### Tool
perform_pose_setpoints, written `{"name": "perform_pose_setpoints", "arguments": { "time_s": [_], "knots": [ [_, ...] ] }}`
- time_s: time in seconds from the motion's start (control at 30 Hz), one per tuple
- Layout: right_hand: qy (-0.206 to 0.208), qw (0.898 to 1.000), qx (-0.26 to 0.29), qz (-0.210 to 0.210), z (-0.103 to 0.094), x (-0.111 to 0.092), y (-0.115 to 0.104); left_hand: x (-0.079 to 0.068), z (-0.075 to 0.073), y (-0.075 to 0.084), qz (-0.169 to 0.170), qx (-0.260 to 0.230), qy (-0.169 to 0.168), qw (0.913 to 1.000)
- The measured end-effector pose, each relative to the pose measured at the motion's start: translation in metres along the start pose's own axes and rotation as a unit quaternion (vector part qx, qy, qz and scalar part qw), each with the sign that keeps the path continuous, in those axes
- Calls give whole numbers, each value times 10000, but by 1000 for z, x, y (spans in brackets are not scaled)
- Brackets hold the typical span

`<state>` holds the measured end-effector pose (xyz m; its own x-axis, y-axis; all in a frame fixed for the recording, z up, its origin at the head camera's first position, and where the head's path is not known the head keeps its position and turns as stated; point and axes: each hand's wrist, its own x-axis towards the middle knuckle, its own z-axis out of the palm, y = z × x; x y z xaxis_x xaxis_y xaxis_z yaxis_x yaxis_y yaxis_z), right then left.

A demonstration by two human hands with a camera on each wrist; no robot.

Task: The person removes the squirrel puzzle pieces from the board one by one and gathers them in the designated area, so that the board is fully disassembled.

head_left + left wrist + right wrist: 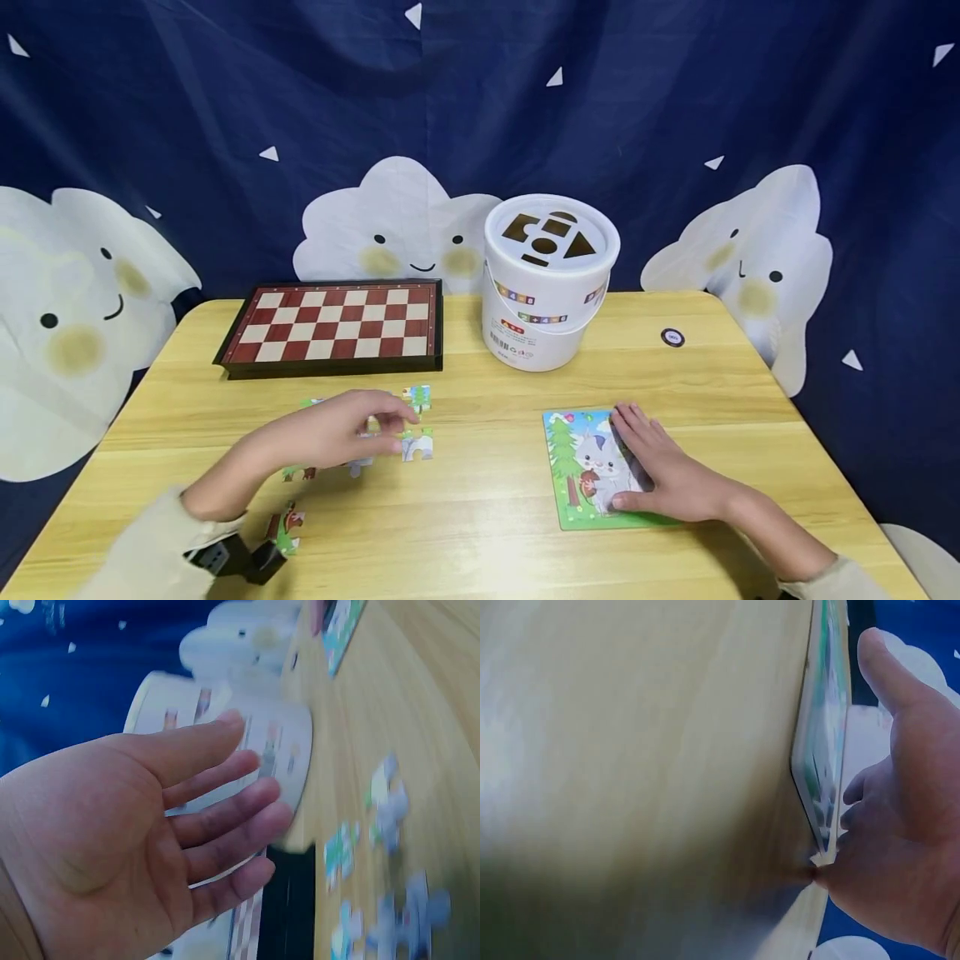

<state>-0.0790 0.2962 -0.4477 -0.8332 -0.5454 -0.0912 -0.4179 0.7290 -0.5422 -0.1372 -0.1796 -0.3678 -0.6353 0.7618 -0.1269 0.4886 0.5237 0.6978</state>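
Note:
My left hand (333,429) hovers over several loose jigsaw pieces on the left of the table, its fingers loosely bent. In the left wrist view the palm and fingers (232,802) hold nothing. One puzzle piece (417,445) lies just beyond the fingertips, with another piece (417,397) behind it; the hand partly covers others. At the right, my right hand (667,475) rests with outstretched fingers on a puzzle board (566,467) picturing a grey squirrel-like animal. That hand hides the board's right part. Edge-on, the board (821,742) appears beside the hand in the right wrist view.
A red-and-white checkered board (337,325) lies at the back left. Beside it stands a white bucket (540,333) with shaped holes in its lid. A small dark round disc (672,337) lies at the back right. More pieces (287,527) sit near the left wrist.

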Motion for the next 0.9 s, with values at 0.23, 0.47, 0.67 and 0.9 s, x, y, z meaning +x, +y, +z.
{"name": "perform_pose_setpoints", "arguments": {
  "time_s": [0.23,0.47,0.67,0.9],
  "knots": [
    [16,9999,92,66,-10,-8,7,46,21,24,125,-81,57,9999],
    [-78,9999,-77,-31,-10,-13,14,89,54,43,280,148,-72,9995],
    [-147,9997,-174,-30,-8,-14,18,119,94,55,623,309,-115,9975],
    [-135,9995,-247,-115,-6,-14,20,144,127,68,972,665,-10,9930]
  ]
}}
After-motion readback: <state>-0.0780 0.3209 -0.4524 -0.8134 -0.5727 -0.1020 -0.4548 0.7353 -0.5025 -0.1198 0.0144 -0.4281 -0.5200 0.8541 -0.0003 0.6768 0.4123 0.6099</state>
